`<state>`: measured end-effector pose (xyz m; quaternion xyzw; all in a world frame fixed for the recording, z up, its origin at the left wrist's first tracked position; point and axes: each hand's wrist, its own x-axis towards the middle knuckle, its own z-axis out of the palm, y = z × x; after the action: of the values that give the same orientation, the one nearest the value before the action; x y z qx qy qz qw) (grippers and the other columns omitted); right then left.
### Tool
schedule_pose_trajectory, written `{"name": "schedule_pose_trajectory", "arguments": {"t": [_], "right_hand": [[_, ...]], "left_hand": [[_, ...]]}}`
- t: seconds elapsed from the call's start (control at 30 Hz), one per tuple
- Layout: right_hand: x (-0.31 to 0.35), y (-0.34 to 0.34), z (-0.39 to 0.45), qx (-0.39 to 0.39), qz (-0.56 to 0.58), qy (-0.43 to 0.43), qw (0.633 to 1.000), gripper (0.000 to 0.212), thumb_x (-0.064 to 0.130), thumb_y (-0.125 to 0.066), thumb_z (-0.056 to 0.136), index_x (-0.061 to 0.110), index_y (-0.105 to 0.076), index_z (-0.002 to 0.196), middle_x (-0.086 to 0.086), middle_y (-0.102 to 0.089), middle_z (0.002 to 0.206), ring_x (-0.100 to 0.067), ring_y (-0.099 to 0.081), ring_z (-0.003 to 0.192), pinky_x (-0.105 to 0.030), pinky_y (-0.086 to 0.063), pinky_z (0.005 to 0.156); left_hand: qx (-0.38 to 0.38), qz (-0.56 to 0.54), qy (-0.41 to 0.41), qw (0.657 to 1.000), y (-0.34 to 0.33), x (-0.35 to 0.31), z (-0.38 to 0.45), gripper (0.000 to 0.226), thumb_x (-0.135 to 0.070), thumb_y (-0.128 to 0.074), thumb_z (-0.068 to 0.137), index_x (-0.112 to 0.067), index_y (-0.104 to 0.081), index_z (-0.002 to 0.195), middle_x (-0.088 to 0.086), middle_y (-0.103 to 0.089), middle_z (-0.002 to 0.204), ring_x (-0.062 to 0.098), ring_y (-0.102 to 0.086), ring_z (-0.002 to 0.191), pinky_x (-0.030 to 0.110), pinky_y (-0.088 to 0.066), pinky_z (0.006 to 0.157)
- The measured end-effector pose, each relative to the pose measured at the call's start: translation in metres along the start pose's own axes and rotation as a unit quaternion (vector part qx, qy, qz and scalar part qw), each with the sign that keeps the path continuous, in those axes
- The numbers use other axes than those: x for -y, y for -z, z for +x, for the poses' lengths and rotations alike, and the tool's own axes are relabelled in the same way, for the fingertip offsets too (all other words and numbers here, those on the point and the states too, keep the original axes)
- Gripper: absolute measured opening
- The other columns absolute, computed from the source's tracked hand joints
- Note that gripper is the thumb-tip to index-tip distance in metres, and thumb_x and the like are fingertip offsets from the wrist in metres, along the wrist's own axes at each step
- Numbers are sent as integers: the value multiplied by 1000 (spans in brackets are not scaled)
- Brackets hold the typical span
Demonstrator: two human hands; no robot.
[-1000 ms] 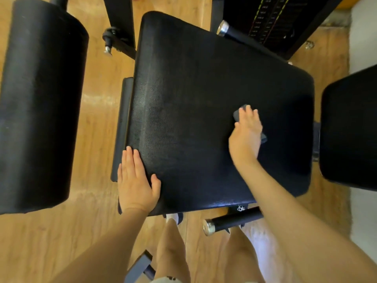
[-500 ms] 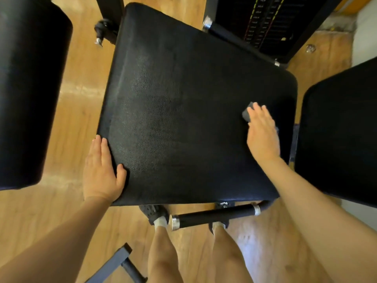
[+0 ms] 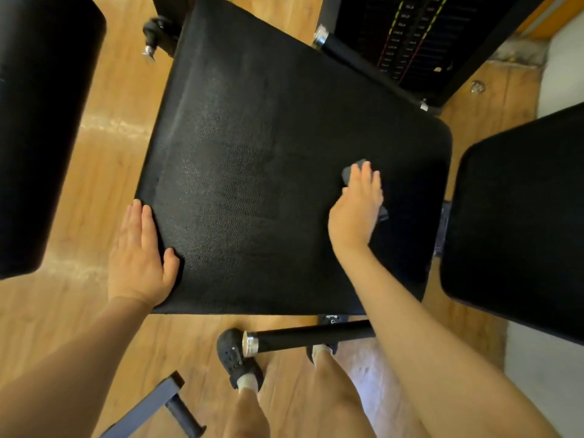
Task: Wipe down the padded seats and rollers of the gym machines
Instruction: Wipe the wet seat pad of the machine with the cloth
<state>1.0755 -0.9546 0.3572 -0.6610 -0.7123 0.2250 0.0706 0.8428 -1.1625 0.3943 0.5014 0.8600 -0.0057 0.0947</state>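
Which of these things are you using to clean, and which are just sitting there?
Part of the job:
seat pad, being wiped
grey cloth under the right hand
left hand resting on the seat pad's edge
big roller and side pad, also padded

Just there:
weight stack
black handle bar
wooden floor

**Black upholstery over honey-toned wood**

The padded seat is black with a fine pebbled grain, as are the flanking pads. The cloth is dark grey. The floor is orange-brown woodgrain. The weight stack is black with yellow-green and red stripes. The handle is black, silver-capped.
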Motion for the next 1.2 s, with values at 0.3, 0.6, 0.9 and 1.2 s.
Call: {"name": "schedule_pose_trajectory", "arguments": {"t": [0.3,0.6,0.9,1.2], "right_hand": [[-57,14,13,49,-23,100,994,51,4,-42,95,15,-32,144,-1,-24,153,-20,-14,143,-41,-21,115],[-90,23,23,-50,88,-103,989,45,2,-35,96,10,-38,141,-3,-30,151,-19,-19,141,-31,-14,115],[56,-4,25,-16,98,-160,982,56,4,-41,93,12,-24,146,-3,-14,156,-23,-10,143,-38,-14,113],[134,-21,10,124,48,292,947,53,6,-35,89,10,-34,142,-7,-28,151,-28,-20,140,-41,-21,112]], "left_hand": [[21,18,5,1000,7,-5,0,75,-36,-26,82,6,-24,145,23,-18,153,36,-13,143,50,-13,113],[-36,-38,43,998,14,-35,49,70,-28,-30,81,1,-31,144,19,-22,154,34,-15,143,50,-15,113],[-21,6,80,997,8,-38,62,71,-33,-24,82,-2,-26,146,16,-20,155,31,-15,143,51,-18,113],[-4,6,73,997,10,-38,63,70,-31,-27,82,2,-31,143,20,-26,152,34,-21,141,55,-24,110]]}}
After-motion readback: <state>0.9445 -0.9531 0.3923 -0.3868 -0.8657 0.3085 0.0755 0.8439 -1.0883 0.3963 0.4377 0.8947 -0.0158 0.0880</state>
